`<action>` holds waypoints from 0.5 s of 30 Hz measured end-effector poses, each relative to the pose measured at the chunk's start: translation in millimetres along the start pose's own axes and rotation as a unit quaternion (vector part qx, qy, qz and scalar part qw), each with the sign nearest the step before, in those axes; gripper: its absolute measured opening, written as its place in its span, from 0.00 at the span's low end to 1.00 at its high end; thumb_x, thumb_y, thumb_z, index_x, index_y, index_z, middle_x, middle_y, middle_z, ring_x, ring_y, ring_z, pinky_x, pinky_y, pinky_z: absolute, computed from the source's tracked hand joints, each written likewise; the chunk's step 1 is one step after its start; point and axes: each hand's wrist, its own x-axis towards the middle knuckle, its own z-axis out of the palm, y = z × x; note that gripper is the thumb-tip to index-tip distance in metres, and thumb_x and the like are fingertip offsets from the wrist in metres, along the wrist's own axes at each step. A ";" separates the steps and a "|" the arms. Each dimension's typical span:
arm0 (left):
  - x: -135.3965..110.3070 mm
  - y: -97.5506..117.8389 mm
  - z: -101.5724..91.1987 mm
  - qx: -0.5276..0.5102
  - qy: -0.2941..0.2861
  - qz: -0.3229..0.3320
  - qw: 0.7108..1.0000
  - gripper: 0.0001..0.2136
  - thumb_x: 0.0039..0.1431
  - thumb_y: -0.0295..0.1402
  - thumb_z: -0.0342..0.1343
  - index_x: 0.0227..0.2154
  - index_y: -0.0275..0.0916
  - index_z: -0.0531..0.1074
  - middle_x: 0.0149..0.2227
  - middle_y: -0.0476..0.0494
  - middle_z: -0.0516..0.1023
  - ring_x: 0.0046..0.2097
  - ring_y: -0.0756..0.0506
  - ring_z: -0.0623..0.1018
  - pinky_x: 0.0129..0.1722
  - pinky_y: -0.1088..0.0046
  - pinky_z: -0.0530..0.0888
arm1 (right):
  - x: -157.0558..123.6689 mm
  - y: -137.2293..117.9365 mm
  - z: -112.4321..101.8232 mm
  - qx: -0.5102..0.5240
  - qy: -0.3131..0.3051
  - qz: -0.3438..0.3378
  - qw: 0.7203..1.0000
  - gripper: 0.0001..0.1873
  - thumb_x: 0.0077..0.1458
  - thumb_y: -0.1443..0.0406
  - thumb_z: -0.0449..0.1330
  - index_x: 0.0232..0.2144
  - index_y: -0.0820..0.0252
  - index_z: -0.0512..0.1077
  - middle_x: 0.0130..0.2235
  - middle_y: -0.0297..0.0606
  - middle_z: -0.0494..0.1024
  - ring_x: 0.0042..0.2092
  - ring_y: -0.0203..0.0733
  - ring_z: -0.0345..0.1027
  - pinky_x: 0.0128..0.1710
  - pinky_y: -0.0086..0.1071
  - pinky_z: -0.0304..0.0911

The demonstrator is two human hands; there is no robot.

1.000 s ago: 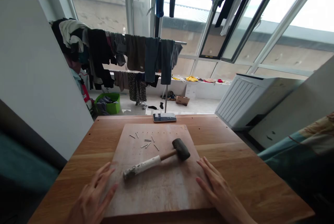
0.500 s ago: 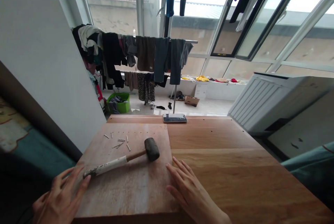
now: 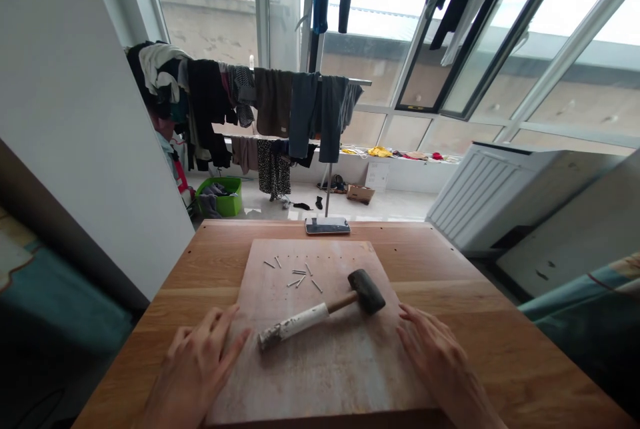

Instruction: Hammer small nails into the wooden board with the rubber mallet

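Observation:
A flat wooden board (image 3: 320,375) with a row of small holes near its far edge lies on the wooden table. My left hand (image 3: 200,355) rests at the board's left edge, fingers stretched and apart. At the right edge my right hand (image 3: 435,349) touches the board with its fingertips, the fingers extended. Between the hands lies a mallet (image 3: 367,291) with a black head and a white-wrapped handle, its head toward the right. Several nails (image 3: 299,273) are scattered on the board beyond the mallet. Neither hand holds anything.
The table (image 3: 450,262) extends around the board. A phone (image 3: 327,226) lies at its far edge. Beyond are a clothes rack (image 3: 367,83) with laundry, a green basket (image 3: 233,205) and a cardboard box (image 3: 360,193). A white appliance (image 3: 465,195) stands at the right.
The board has slid right across the table, carrying the mallet and nails with it. Both hands have moved right along its edges. The camera view has shifted slightly.

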 end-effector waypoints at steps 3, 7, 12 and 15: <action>46.2 20.3 0.8 -0.009 -0.072 -0.005 0.997 0.15 0.67 0.42 0.44 0.41 0.44 0.74 0.41 0.43 0.78 0.43 0.42 0.78 0.43 0.65 0.71 | 1.3 -13.8 -5.1 0.024 0.001 0.037 0.999 0.23 0.68 0.51 0.46 0.49 0.58 0.72 0.37 0.44 0.80 0.37 0.48 0.77 0.38 0.39 0.71; 108.3 37.7 26.7 -0.041 -0.108 -0.027 0.993 0.13 0.67 0.40 0.46 0.47 0.42 0.71 0.42 0.44 0.76 0.38 0.45 0.78 0.36 0.70 0.69 | 10.7 -62.2 -1.4 0.075 -0.112 0.044 0.990 0.24 0.69 0.51 0.45 0.56 0.56 0.68 0.25 0.32 0.76 0.26 0.43 0.73 0.29 0.33 0.65; 142.5 56.5 69.1 -0.033 -0.112 0.007 0.993 0.11 0.67 0.35 0.47 0.44 0.37 0.71 0.45 0.39 0.72 0.44 0.44 0.76 0.45 0.69 0.70 | 31.2 -107.1 5.0 0.090 -0.221 0.010 0.971 0.28 0.68 0.48 0.44 0.61 0.54 0.65 0.24 0.32 0.77 0.28 0.44 0.73 0.29 0.31 0.58; 142.8 74.1 80.7 -0.017 -0.125 0.056 0.990 0.09 0.65 0.28 0.46 0.43 0.36 0.70 0.45 0.37 0.72 0.48 0.42 0.74 0.50 0.68 0.69 | 42.4 -116.7 2.9 0.097 -0.251 0.035 0.962 0.28 0.68 0.48 0.44 0.60 0.55 0.67 0.26 0.34 0.78 0.30 0.45 0.74 0.30 0.31 0.57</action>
